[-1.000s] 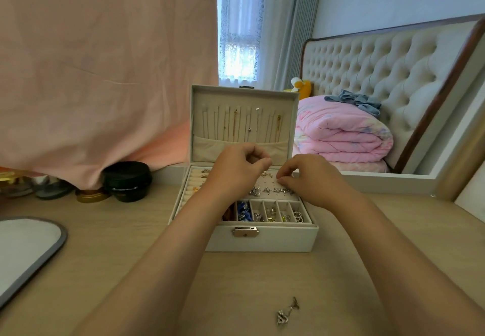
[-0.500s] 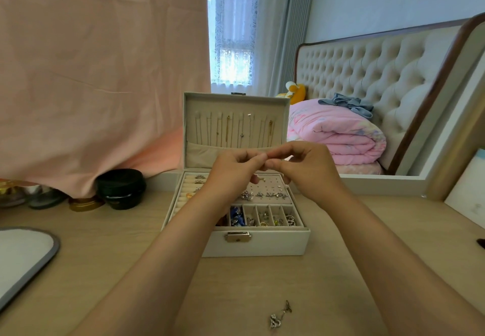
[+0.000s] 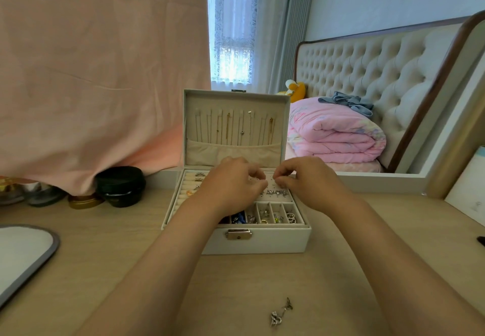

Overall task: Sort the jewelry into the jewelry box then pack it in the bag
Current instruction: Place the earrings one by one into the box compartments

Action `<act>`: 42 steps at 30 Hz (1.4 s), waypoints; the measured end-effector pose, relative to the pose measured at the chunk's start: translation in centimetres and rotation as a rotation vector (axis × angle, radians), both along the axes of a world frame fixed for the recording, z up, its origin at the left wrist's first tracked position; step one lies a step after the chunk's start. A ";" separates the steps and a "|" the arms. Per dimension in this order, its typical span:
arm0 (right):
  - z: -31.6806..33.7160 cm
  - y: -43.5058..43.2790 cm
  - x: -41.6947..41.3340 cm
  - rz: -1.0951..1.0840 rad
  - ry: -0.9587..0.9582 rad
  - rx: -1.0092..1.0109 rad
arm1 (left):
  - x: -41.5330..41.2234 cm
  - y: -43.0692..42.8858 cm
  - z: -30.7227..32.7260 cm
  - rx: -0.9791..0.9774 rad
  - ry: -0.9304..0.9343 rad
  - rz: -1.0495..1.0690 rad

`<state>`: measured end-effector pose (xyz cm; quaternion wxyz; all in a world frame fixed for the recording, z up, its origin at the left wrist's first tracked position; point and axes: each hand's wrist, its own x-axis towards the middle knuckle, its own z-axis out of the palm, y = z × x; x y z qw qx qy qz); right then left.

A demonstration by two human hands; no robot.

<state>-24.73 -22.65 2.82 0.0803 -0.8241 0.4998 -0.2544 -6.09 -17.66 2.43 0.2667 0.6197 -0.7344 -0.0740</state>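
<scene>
Pale wood desk [image 3: 105,243] beside a bed carries the white box [image 3: 262,242], its lid [image 3: 199,115] upright with chains hanging inside. Over the box's stud panel [image 3: 278,199] the left hand [image 3: 233,186] and right hand [image 3: 307,180] sit close but apart, fingers curled, thumb and forefinger tips pinched; whether anything tiny sits in either pinch I cannot tell. Rings fill the front compartments [image 3: 275,215]. One silver piece [image 3: 279,314] lies loose on the desk, well apart from the box.
</scene>
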 end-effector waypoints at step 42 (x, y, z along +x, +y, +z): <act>2.8 5.1 -0.9 0.198 -0.100 0.072 | 0.0 3.7 1.2 -0.136 -0.052 -0.077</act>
